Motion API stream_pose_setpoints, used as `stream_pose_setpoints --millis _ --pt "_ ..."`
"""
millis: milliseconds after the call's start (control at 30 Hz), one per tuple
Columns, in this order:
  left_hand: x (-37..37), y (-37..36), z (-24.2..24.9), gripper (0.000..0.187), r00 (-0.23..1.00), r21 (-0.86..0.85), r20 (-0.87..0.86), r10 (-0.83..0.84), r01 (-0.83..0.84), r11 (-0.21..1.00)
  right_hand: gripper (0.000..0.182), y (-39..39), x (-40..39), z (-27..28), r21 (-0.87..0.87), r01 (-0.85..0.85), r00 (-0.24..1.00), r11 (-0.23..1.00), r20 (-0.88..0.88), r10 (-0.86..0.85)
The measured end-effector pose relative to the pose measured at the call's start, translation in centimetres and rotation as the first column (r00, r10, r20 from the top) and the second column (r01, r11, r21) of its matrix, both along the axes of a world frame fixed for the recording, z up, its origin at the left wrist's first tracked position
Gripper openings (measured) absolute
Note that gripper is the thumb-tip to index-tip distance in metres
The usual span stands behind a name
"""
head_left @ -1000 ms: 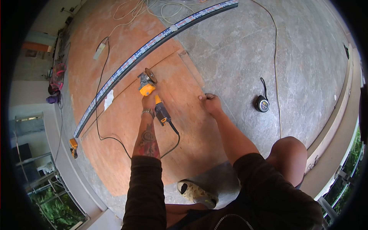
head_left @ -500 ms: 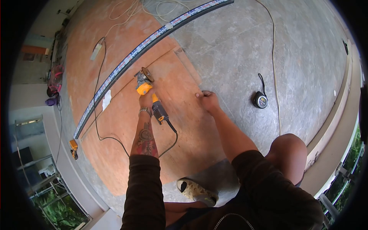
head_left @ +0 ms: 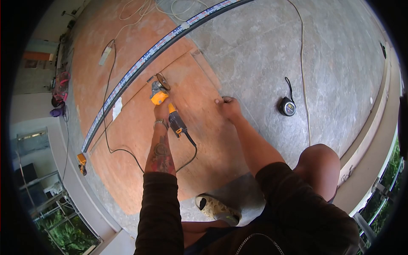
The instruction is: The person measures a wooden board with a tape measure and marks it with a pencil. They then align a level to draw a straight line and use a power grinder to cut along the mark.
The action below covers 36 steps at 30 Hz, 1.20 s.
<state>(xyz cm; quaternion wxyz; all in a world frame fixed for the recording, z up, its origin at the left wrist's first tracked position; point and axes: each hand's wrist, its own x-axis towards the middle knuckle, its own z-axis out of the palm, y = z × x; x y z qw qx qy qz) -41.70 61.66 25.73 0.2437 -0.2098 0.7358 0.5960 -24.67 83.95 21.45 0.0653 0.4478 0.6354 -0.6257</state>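
My left hand (head_left: 161,112) is wrapped around a yellow and grey angle grinder (head_left: 177,123), its cord trailing back toward my forearm. The grinder's disc (head_left: 162,81) points away from me, over a thin orange-brown board (head_left: 199,148). At the right edge of that board, my right hand (head_left: 230,108) is closed, thumb on top and fingers curled at the edge. On the grey floor to the right of this hand lies a black tape measure (head_left: 287,107) with a wrist strap.
Beyond the grinder, a long dark bar with printed film (head_left: 148,55) crosses the boards. A white power strip (head_left: 105,56) and pale cables (head_left: 178,12) lie further off. Another cord (head_left: 303,76) runs along the right floor. My shoe (head_left: 216,208) is at the board's near edge.
The view has shifted slightly, and the grinder's head is turned a little. Both hands keep their places on the grinder and the board's edge.
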Motion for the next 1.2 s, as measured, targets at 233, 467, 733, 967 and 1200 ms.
stream_pose_setpoints --millis 233,467,733,967,1200 --pt "0.5 -0.2 0.1 0.033 1.000 -0.007 0.013 -0.008 0.008 1.000 0.032 0.2 -0.1 0.4 -0.013 -0.013 1.000 1.000 0.010 0.013" --pt "0.7 -0.2 -0.2 0.032 1.000 -0.007 0.012 0.009 -0.009 1.000 0.032 -0.1 0.0 -0.6 -0.013 0.033 0.999 0.999 -0.035 -0.033" --pt "0.7 -0.6 -0.7 0.032 1.000 0.005 0.005 -0.009 0.009 1.000 0.032 -0.1 -0.1 -0.7 -0.005 0.026 0.999 1.000 -0.046 -0.026" --pt "2.0 -0.1 0.6 0.031 1.000 -0.015 0.014 -0.006 0.006 1.000 0.032 -0.1 0.0 -0.2 -0.005 0.021 1.000 1.000 -0.003 -0.021" --pt "2.5 -0.8 -0.4 0.025 1.000 0.033 0.021 -0.015 0.014 0.999 0.031 -0.2 0.0 -1.2 -0.005 0.032 0.999 0.999 -0.043 -0.032"
